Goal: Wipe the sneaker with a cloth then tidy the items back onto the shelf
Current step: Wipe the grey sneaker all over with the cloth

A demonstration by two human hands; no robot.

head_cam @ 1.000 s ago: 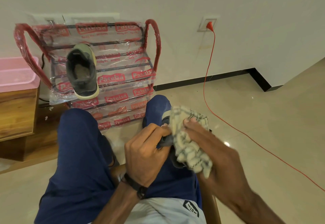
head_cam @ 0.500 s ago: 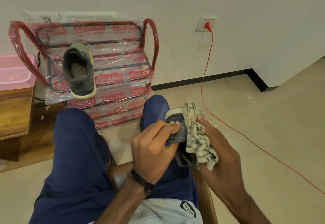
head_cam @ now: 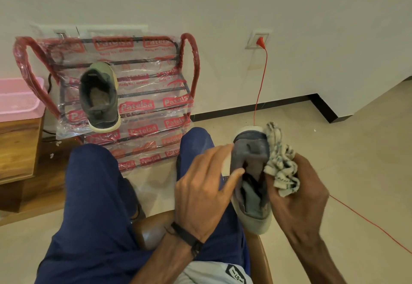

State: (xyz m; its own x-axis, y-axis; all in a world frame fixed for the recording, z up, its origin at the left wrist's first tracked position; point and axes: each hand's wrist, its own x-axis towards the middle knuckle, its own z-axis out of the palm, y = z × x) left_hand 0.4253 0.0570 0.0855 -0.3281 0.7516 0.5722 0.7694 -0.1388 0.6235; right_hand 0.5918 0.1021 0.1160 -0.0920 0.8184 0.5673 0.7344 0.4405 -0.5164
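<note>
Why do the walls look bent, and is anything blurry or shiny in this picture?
Head view: the wide-angle lens bows the wall and skirting; the right hand and its forearm are motion-blurred; the shelf wrapping glints with glare; lighting is soft and warm, shadows faint.

On the plastic wrap round the shoe rack far to my left I read "Patelsa" in red labels, repeated many times, with "Redg No" and a partly legible number beneath. A patch on my shirt shows marks I cannot read.
</note>
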